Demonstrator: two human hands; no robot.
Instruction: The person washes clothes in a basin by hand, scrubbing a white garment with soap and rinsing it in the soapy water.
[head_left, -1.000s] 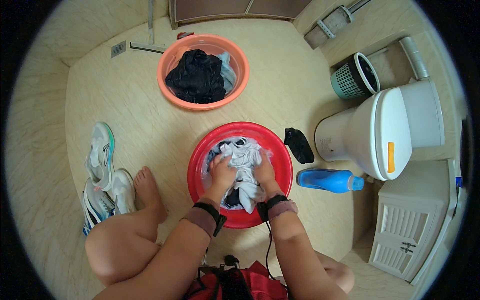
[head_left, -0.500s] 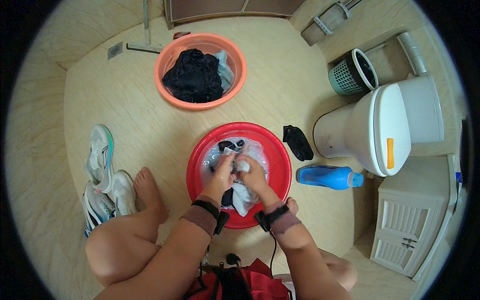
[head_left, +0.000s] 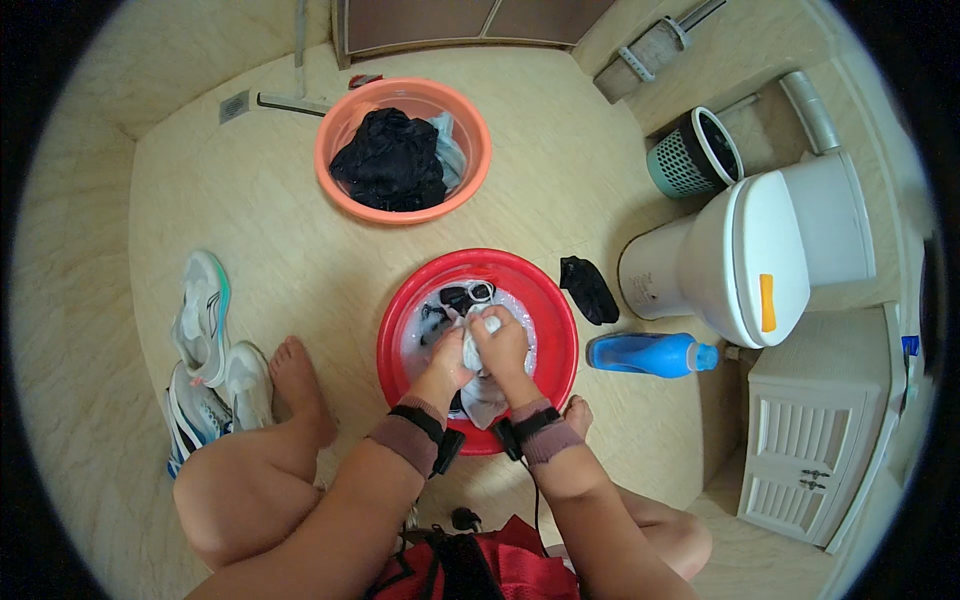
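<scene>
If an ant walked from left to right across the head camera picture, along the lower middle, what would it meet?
White shoes → the person's bare left foot → red basin → blue bottle → white cabinet.

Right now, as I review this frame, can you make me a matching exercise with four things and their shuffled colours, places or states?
1. White cloth
2. Bottle
3. Near basin
4. Far basin

A. Blue, lying on the floor
B. Orange, holding dark clothing
C. Held between left hand and right hand
D. Red, holding soapy water

Pairs: 1-C, 2-A, 3-D, 4-B
</scene>
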